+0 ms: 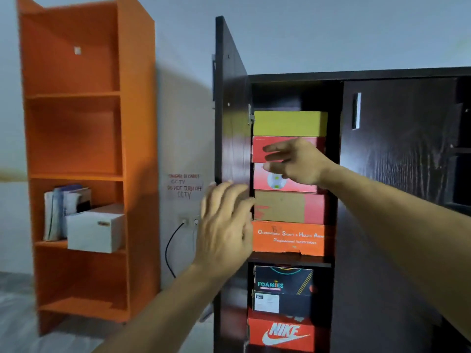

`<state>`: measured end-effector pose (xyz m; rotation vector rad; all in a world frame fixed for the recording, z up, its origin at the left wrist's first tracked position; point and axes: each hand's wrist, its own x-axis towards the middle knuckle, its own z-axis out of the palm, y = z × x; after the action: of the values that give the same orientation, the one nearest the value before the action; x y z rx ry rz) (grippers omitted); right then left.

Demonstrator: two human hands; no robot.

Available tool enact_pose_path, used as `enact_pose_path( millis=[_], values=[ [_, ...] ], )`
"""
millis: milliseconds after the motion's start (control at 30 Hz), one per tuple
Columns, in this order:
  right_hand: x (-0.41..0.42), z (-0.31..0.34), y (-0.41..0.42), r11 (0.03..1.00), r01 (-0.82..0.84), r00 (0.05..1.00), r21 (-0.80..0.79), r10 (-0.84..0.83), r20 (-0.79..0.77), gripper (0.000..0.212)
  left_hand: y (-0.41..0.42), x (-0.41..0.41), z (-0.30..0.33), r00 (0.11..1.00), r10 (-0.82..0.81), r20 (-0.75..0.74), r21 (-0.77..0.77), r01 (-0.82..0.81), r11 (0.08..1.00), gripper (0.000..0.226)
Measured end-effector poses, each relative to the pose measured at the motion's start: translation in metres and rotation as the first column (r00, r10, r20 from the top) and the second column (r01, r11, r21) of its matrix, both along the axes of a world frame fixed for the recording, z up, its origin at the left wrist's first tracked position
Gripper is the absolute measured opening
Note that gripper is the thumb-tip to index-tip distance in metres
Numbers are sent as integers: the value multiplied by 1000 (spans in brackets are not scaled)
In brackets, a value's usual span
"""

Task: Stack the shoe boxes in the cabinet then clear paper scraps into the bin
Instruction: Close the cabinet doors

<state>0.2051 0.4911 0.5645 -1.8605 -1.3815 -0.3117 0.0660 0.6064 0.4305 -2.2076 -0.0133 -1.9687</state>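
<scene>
A dark wooden cabinet (397, 154) stands with its left door (230, 103) swung open. On its upper shelf shoe boxes are stacked: a yellow-green box (290, 123) on top, a red box (260, 149), a pink-red box (265, 180), a brown and red box (288, 207), and an orange box (288, 236) at the bottom. Below the shelf sit a black Foamies box (283, 280), a black box (280, 303) and a red Nike box (281, 333). My right hand (295, 163) hovers open in front of the red boxes. My left hand (226, 225) is open beside the door's edge, holding nothing.
An orange open shelf unit (76, 149) stands to the left, with books (61, 210) and a white box (95, 228) on one shelf. A wall socket with a black cable (169, 248) and a handwritten sign (184, 186) sit between the two units. The cabinet's right door (397, 154) is closed.
</scene>
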Motion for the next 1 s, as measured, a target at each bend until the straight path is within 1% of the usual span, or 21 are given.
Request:
enact_pose_path(
  millis=[33, 67, 100, 133, 167, 200, 233, 267, 333, 367, 400, 533, 600, 667, 733, 767, 800, 867, 933, 1000],
  values=[
    [-11, 3, 4, 999, -40, 998, 21, 40, -39, 52, 5, -8, -2, 1000, -6, 20, -60, 7, 998, 30],
    [-20, 5, 8, 997, -71, 995, 40, 74, -64, 53, 9, -13, -5, 999, -42, 24, -163, 46, 986, 38],
    [-29, 6, 13, 994, -91, 993, 55, 95, -74, 54, 13, -16, -9, 994, -110, 13, -320, 108, 941, 48],
    [-37, 7, 18, 993, -102, 992, 66, 107, -71, 56, 16, -20, -11, 979, -203, -11, -508, 169, 845, 56],
    [-43, 7, 24, 991, -109, 992, 75, 114, -63, 59, 17, -22, -11, 955, -295, -30, -671, 200, 714, 62],
    [-48, 7, 31, 990, -114, 991, 85, 119, -59, 63, 20, -23, -12, 929, -369, -42, -786, 197, 586, 61],
    [-53, 6, 37, 988, -116, 991, 98, 122, -62, 66, 22, -23, -13, 902, -430, -40, -853, 194, 485, 54],
    [-56, 4, 43, 987, -114, 990, 114, 122, -67, 69, 25, -21, -15, 876, -482, -13, -891, 209, 404, 45],
    [-61, 0, 54, 981, -107, 990, 161, 120, -70, 70, 28, -20, -16, 826, -555, 95, -926, 278, 254, 36],
    [-62, -3, 58, 976, -104, 990, 191, 120, -74, 68, 30, -19, -16, 816, -564, 126, -937, 284, 202, 35],
    [-63, -6, 61, 970, -97, 989, 223, 118, -86, 65, 31, -19, -16, 814, -565, 135, -943, 280, 178, 36],
    [-67, -14, 62, 940, -60, 970, 335, 134, -203, 60, 34, -14, -15, 806, -568, 167, -946, 294, 138, 34],
    [-64, -15, 56, 929, -33, 969, 370, 121, -216, 58, 32, -10, -17, 786, -592, 179, -944, 307, 122, 33],
    [-57, -15, 46, 923, -7, 976, 385, 90, -197, 54, 27, -1, -19, 763, -627, 156, -946, 298, 128, 34],
    [-45, -15, 32, 916, 20, 977, 401, 67, -203, 50, 18, 12, -21, 731, -672, 113, -941, 296, 164, 36],
    [-41, -14, 22, 910, 40, 974, 413, 58, -221, 50, 12, 19, -22, 718, -691, 80, -935, 294, 198, 37],
    [-36, -14, 12, 905, 58, 972, 420, 45, -232, 50, 6, 27, -23, 712, -702, 27, -924, 285, 253, 40],
    [-29, -14, -11, 903, 101, 978, 418, -12, -210, 56, -8, 44, -24, 710, -697, -102, -881, 260, 395, 47],
    [-17, -17, -32, 906, 196, 980, 376, -165, -114, 66, -22, 62, -26, 707, -659, -257, -816, 206, 540, 58],
    [-1, -21, -48, 897, 328, 937, 297, -348, 15, 64, -36, 82, -31, 667, -630, -398, -730, 185, 657, 68]
  ],
)
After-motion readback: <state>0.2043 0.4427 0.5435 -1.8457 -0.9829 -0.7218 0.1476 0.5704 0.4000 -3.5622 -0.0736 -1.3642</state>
